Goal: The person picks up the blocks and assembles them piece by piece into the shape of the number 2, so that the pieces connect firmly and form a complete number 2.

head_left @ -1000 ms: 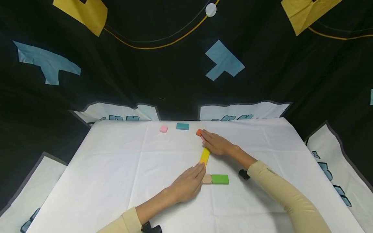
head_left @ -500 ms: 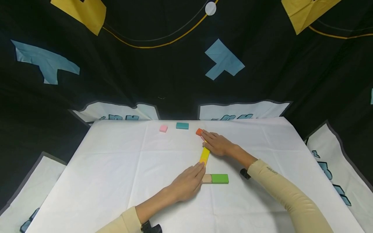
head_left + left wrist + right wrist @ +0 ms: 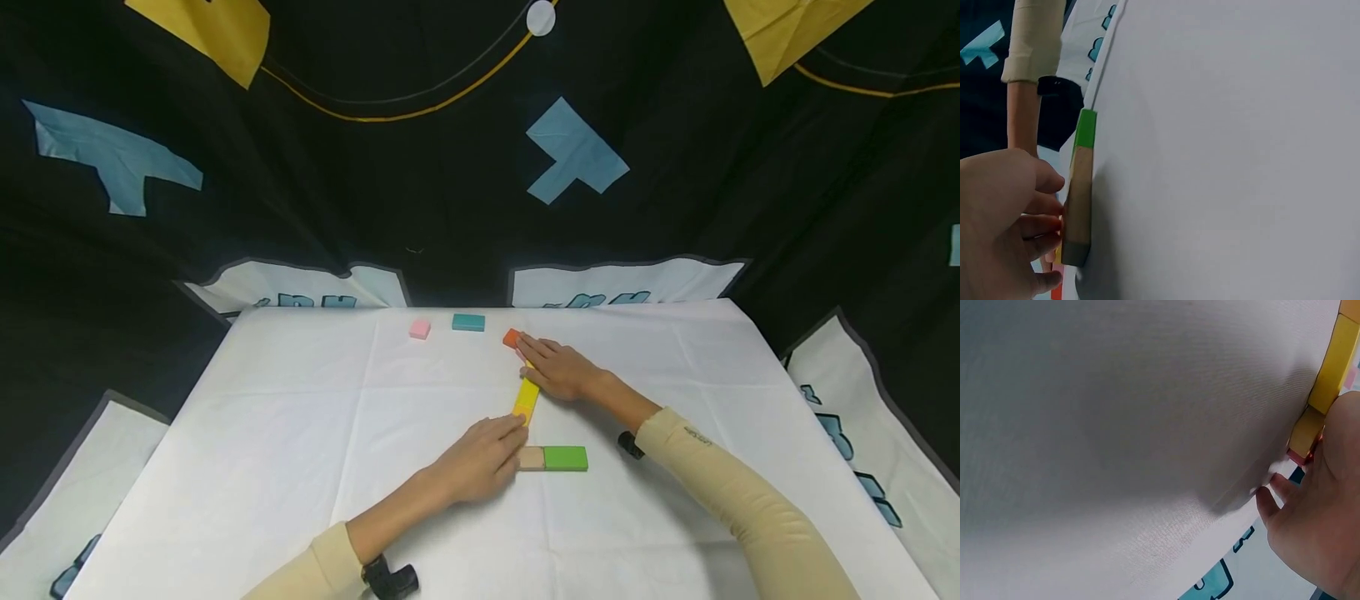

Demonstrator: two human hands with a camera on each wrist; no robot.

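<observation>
In the head view my left hand (image 3: 480, 458) lies with its fingers extended over the near end of a row of blocks, touching a yellow block (image 3: 527, 400). A wooden-coloured block (image 3: 532, 458) and a green block (image 3: 566, 458) lie end to end just right of it. The left wrist view has the fingers beside the wooden block (image 3: 1077, 194). My right hand (image 3: 558, 368) rests, fingers stretched out, along the far part of the row. An orange block (image 3: 512, 337) shows past its fingertips. The right hand hides the blocks between orange and yellow.
A teal block (image 3: 468, 322) and a small pink block (image 3: 420, 330) lie near the far edge of the white-covered table (image 3: 262, 467). Behind the table hangs a black cloth (image 3: 450, 208) with blue and yellow shapes.
Both hands and the blocks stay almost where they were. The left fingers have shifted very slightly, and the head view has drifted a little.
</observation>
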